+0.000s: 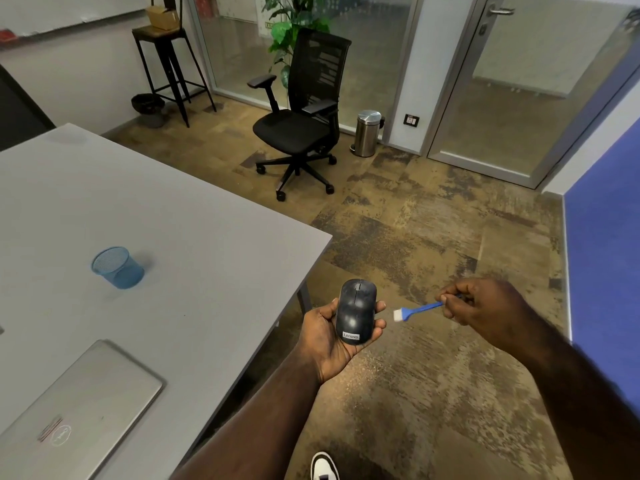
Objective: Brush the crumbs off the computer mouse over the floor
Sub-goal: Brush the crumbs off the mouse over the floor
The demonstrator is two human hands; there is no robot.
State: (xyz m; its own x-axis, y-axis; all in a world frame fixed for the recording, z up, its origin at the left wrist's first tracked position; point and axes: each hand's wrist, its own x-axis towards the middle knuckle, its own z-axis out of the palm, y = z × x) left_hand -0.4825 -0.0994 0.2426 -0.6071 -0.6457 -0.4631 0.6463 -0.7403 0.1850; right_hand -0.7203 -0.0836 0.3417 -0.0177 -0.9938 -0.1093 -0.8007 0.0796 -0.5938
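Two hands: both are out past the near right edge of the grey surface (156,209), above the mottled brown floor (433,237).
Left hand (329,336): palm up, fingers curled round the dark oval computer mouse (356,311), holding it from below.
Mouse: lies lengthwise in the left palm, scroll wheel at its far end, a small label reading "Lenovo" at its near end; it is off the surface and over the floor.
Right hand (485,306): closed in a pinch on the handle of the small blue brush with white bristles (417,310).
Brush: points left toward the mouse, bristles just beside the left fingertips and apart from the mouse body.
Crumbs: too small to tell on the mouse.
Surface: carries a blue mesh cup (117,267) on its side and a closed silver laptop (79,414) at the near left.
Far side: a black office chair (301,123) and a steel pedal bin (367,133) stand by the glass wall.
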